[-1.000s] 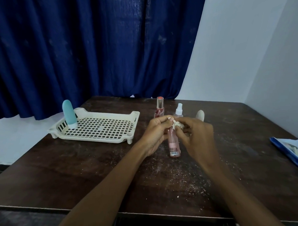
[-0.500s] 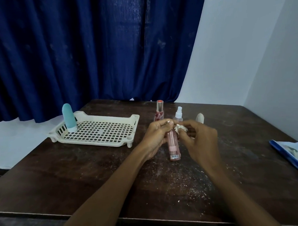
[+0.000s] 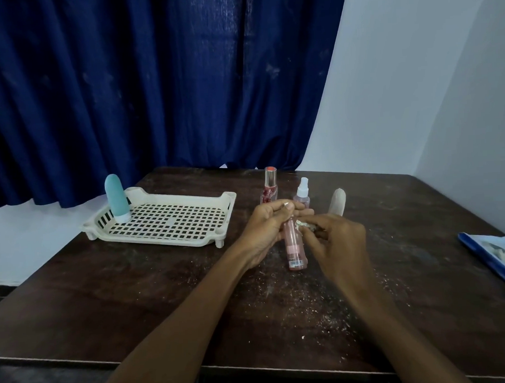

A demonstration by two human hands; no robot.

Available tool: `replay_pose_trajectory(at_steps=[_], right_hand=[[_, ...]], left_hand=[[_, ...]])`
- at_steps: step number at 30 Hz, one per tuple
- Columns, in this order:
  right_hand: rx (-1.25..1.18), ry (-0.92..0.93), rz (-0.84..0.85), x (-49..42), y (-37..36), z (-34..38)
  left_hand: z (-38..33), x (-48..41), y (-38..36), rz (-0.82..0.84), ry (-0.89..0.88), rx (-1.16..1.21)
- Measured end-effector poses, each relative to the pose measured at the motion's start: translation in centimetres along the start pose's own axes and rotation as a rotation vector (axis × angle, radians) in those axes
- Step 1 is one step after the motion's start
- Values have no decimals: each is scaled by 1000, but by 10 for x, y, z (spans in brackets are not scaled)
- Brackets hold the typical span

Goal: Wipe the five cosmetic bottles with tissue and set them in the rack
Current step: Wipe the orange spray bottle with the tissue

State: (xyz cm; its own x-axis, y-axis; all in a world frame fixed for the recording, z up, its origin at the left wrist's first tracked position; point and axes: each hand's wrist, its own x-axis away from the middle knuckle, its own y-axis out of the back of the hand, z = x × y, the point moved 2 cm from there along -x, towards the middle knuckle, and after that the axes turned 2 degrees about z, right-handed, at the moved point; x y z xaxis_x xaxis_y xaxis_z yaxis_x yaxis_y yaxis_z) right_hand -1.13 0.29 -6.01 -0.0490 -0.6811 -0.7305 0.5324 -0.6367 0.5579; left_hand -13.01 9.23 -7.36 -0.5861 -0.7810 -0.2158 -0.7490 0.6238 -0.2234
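My left hand [image 3: 264, 228] grips the top of a pink bottle [image 3: 295, 247] held above the table, its base pointing toward me. My right hand [image 3: 339, 245] pinches a crumpled white tissue [image 3: 305, 226] against the bottle's upper part. A teal bottle [image 3: 117, 198] stands upright in the back left corner of the cream rack [image 3: 163, 241]. Behind my hands stand a clear bottle with a red cap [image 3: 270, 184], a small clear spray bottle [image 3: 302, 192] and a white rounded bottle [image 3: 338, 202].
Tissue crumbs are scattered on the dark wooden table [image 3: 163, 296] below my hands. A blue and white packet [image 3: 497, 253] lies at the right edge. A blue curtain [image 3: 154, 79] hangs behind the table, a white wall to the right.
My right hand has slid the tissue slightly down along the pink bottle's upper part. The camera view shifted a little; the other bottles and the rack have not moved.
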Motion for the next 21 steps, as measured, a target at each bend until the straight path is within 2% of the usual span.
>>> replay_pose_trajectory(at_steps=[10,21], right_hand=[[-20,-28,-74,12,-3,3],[-45,-2,-49,16,-5,10]], left_hand=[[-1,1,-3,12,-13,28],[2,0,0,-14,-21,27]])
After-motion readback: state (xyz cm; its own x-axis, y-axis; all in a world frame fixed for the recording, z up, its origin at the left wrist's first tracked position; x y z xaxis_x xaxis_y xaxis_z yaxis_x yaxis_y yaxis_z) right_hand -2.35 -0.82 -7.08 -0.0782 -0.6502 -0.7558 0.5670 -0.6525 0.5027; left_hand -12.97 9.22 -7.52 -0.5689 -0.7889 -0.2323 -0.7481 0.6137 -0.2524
